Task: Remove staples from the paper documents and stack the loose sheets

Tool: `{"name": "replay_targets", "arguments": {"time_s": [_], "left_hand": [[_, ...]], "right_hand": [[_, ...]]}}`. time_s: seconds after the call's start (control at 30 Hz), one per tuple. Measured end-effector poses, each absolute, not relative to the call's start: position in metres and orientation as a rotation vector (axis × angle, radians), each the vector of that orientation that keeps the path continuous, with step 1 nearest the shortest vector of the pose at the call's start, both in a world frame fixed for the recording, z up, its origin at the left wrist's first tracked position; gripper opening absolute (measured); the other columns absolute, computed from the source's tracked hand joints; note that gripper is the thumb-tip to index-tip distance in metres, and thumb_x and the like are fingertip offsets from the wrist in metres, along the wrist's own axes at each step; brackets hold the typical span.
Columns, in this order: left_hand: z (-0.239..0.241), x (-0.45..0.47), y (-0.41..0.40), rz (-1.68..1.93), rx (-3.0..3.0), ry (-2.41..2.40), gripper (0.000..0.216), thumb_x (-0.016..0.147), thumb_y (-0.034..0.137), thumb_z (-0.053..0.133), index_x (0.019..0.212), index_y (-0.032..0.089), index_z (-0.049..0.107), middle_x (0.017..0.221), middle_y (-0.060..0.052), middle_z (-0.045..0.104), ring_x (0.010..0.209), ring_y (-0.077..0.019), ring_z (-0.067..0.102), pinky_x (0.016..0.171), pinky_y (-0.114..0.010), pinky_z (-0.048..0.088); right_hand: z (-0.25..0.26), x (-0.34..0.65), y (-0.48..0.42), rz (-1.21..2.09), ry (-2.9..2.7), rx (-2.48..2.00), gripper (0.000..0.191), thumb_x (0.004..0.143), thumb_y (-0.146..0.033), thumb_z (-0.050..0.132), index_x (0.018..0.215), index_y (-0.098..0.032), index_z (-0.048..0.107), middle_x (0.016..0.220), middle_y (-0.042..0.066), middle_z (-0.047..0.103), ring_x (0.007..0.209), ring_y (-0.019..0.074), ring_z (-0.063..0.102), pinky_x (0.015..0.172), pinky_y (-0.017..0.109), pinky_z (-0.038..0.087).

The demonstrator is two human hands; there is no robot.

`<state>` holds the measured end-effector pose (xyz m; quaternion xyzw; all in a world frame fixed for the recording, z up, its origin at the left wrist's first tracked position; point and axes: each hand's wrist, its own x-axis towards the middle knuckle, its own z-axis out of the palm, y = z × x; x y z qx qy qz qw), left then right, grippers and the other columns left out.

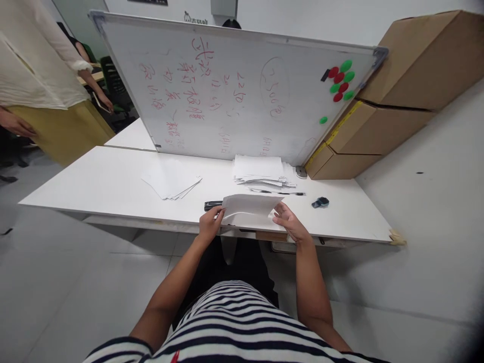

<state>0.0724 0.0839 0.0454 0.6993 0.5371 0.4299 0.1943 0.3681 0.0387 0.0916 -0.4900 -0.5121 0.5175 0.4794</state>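
Saw the loose sheets (170, 179) left of the pile (259, 167), fanned, perhaps set apart to avoid mixing. Nearer the body than the pile, saw a black tool (212, 206) just beside the left hand (210, 224). Pinched the paper (249, 207) by its left edge in that hand, by its right edge in the right hand (292, 224), thumb against fingers. Held it in front of the pile, slightly bowed, likely gripped at both ends against drooping. Right of the pile, saw a dark item (320, 202), probably kept out of the hands' way.
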Motion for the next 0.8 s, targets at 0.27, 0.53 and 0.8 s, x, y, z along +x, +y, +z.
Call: {"name": "replay_targets", "arguments": {"time_s": [0.27, 0.53, 0.8], "left_hand": [[0.046, 0.075, 0.084, 1.174, 1.796, 1.399, 0.023, 0.088, 0.036, 0.049, 0.101, 0.023, 0.063, 0.096, -0.003, 0.068, 0.09, -0.0174, 0.063, 0.083, -0.03, 0.048], [0.05, 0.076, 0.092, 1.092, 1.426, 1.153, 0.037, 0.079, 0.041, 0.062, 0.107, 0.018, 0.059, 0.106, -0.007, 0.067, 0.095, -0.0187, 0.064, 0.083, -0.032, 0.051], [0.056, 0.077, 0.089, 0.964, 1.512, 1.107, 0.04, 0.081, 0.048, 0.059, 0.107, 0.018, 0.068, 0.11, -0.007, 0.07, 0.104, -0.0236, 0.064, 0.093, -0.039, 0.049]], "right_hand": [[0.076, 0.341, 0.054, 0.939, -1.164, -1.423, 0.043, 0.073, -0.051, 0.068, 0.104, -0.021, 0.065, 0.107, 0.008, 0.07, 0.102, 0.0264, 0.063, 0.091, 0.042, 0.049], [0.052, 0.334, 0.055, 0.982, -1.067, -1.363, 0.043, 0.069, -0.051, 0.072, 0.097, -0.019, 0.069, 0.104, 0.008, 0.072, 0.103, 0.028, 0.063, 0.092, 0.044, 0.047], [0.05, 0.321, 0.038, 0.961, -1.127, -1.498, 0.039, 0.074, -0.049, 0.067, 0.095, -0.016, 0.072, 0.096, 0.007, 0.073, 0.095, 0.0282, 0.065, 0.087, 0.043, 0.049]]}}
